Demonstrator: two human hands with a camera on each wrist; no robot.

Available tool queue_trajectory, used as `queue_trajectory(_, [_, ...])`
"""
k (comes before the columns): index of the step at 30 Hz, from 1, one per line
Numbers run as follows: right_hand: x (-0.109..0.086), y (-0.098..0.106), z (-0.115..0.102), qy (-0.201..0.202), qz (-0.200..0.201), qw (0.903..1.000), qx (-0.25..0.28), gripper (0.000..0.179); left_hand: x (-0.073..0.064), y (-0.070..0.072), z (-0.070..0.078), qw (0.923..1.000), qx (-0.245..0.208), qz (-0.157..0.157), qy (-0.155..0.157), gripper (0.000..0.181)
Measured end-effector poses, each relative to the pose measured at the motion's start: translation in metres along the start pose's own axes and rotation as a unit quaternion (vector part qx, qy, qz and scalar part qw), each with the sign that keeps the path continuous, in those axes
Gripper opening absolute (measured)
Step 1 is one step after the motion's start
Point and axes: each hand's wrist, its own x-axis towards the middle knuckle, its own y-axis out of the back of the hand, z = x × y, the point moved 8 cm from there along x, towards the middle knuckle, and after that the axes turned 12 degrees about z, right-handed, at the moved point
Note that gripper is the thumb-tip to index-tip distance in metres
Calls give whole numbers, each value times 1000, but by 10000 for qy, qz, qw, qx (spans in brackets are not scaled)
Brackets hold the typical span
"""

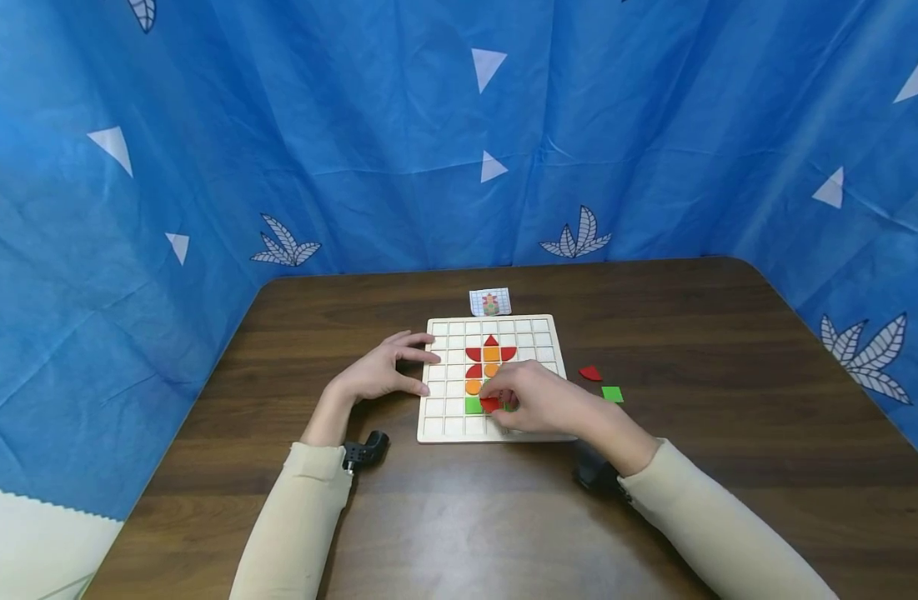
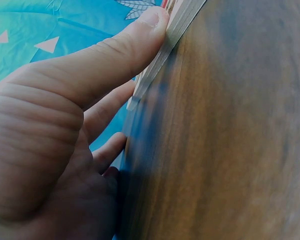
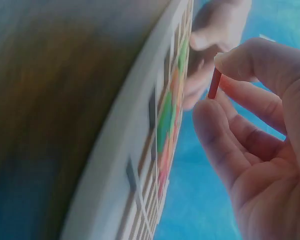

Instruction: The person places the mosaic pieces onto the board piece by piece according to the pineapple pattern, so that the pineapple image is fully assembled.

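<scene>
A white gridded pattern board (image 1: 443,427) lies on the table, with red, orange and green flat pieces set in its middle squares. My right hand (image 1: 537,400) is over the lower middle of the board and pinches a small red tile (image 3: 214,84) between thumb and fingertip. In the right wrist view that tile is seen edge-on, above the board's surface. A green square (image 1: 473,405) sits in the grid just left of it. My left hand (image 1: 379,369) rests at the board's left edge, fingers spread, its thumb (image 2: 145,30) against the rim.
Right of the board lie a loose red quarter-round piece (image 1: 590,373) and a loose green square (image 1: 612,394). A small printed card (image 1: 491,302) with a coloured figure stands behind the board's far edge. Blue curtain (image 1: 428,125) surrounds the brown table (image 1: 459,517).
</scene>
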Motion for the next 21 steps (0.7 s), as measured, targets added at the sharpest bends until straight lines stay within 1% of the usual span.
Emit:
queue_trajectory(7, [3,-16,-15,308,-210,9992,148,19,2,1,1,10000,8,6,-44,50])
queue_trajectory(11, [2,-22,-20,424,-305,9986,-26,13,2,1,1,10000,8,5,-46,50])
queue_trajectory(16, [1,-25,-20,318,-410,9982,-288,14,2,0,0,10000,-18,19,-2,49])
queue_trajectory(21, [-2,-28,-19,302,-516,9978,-281,19,1,-1,0,10000,15,16,25,49])
